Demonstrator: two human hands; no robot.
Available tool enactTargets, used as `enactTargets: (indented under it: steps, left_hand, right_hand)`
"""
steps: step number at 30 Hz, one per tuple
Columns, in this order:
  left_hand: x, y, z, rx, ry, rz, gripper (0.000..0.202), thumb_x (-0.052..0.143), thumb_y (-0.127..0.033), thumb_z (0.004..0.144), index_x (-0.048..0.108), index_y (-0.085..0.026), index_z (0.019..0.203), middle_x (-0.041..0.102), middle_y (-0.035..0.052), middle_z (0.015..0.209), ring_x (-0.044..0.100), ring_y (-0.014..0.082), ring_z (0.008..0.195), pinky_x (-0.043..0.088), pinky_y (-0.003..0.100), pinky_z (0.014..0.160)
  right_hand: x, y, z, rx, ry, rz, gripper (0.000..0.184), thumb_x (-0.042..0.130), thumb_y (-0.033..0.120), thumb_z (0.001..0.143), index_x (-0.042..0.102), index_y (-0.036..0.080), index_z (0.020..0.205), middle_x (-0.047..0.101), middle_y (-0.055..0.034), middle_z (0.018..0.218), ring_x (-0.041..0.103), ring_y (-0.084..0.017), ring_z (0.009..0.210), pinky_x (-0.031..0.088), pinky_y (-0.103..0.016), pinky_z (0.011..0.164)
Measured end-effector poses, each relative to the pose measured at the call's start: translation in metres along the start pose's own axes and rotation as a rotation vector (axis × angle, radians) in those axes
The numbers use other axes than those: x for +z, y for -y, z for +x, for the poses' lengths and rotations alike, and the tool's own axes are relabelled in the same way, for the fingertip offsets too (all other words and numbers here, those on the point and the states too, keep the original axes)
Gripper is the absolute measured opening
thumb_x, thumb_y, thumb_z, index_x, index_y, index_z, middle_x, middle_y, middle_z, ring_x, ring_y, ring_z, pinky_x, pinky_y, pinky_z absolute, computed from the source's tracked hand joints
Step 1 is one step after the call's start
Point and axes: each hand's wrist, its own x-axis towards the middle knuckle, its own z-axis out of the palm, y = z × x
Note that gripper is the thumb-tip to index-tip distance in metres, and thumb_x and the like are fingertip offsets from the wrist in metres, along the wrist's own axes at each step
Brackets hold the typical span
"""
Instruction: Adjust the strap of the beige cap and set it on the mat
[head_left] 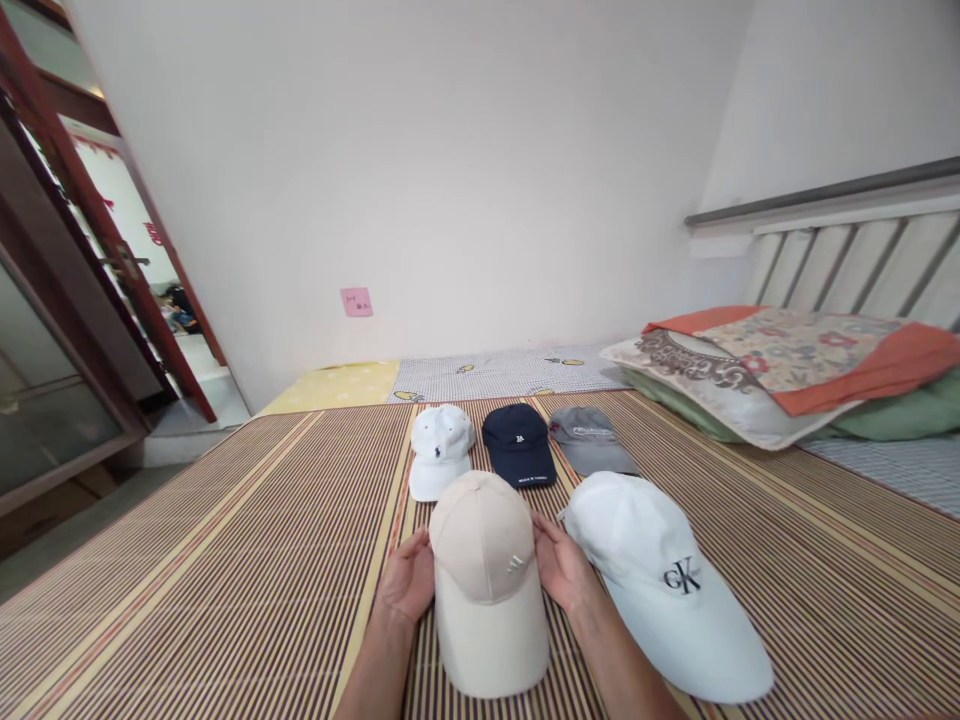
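A beige cap (484, 570) lies on the striped mat (225, 560) right in front of me, brim toward me. My left hand (409, 580) cups its left side and my right hand (559, 565) cups its right side, fingers curved against the crown. Just right of it lies a white cap (660, 580) with dark letters on the front. Behind stand three more in a row: a white cap (439, 450), a navy cap (519, 445) and a grey cap (589, 440).
Pillows and a folded orange and floral cover (787, 365) are piled at the right by a slatted headboard (847, 250). A patterned sheet (495, 375) edges the mat at the back. A doorway (112, 270) opens at the left.
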Motion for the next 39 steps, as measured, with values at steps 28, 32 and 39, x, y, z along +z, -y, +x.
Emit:
enactTargets:
  steps: [28, 32, 39]
  left_hand:
    - [0.025, 0.008, -0.011, 0.087, -0.393, 0.302, 0.023, 0.052, -0.009, 0.098, 0.073, -0.008, 0.107, 0.081, 0.0145, 0.085, 0.078, 0.0243, 0.084, 0.062, 0.031, 0.079]
    - [0.023, 0.007, -0.016, 0.158, -0.438, 0.401, 0.015, 0.056, -0.012, 0.096, 0.070, -0.013, 0.095, 0.076, 0.0071, 0.073, 0.073, 0.0187, 0.065, 0.056, 0.026, 0.062]
    - [0.015, 0.008, -0.015, 0.305, -0.584, 0.570, 0.046, 0.060, -0.006, 0.085, 0.054, -0.013, 0.131, 0.074, 0.0039, 0.076, 0.071, 0.0168, 0.064, 0.055, 0.025, 0.062]
  right_hand:
    - [-0.010, -0.013, -0.003, -0.248, -0.273, -0.171, 0.022, 0.085, 0.023, 0.061, 0.079, 0.024, 0.082, 0.081, 0.0008, 0.079, 0.072, -0.023, 0.079, 0.055, -0.032, 0.075]
    - [-0.009, -0.015, -0.007, -0.265, -0.289, -0.224, 0.026, 0.083, 0.025, 0.062, 0.079, 0.024, 0.087, 0.082, -0.0021, 0.086, 0.074, -0.027, 0.087, 0.057, -0.036, 0.081]
    - [-0.014, -0.018, -0.017, -0.312, -0.342, -0.416, 0.037, 0.079, 0.040, 0.066, 0.074, 0.020, 0.098, 0.082, -0.0081, 0.094, 0.076, -0.030, 0.094, 0.060, -0.042, 0.086]
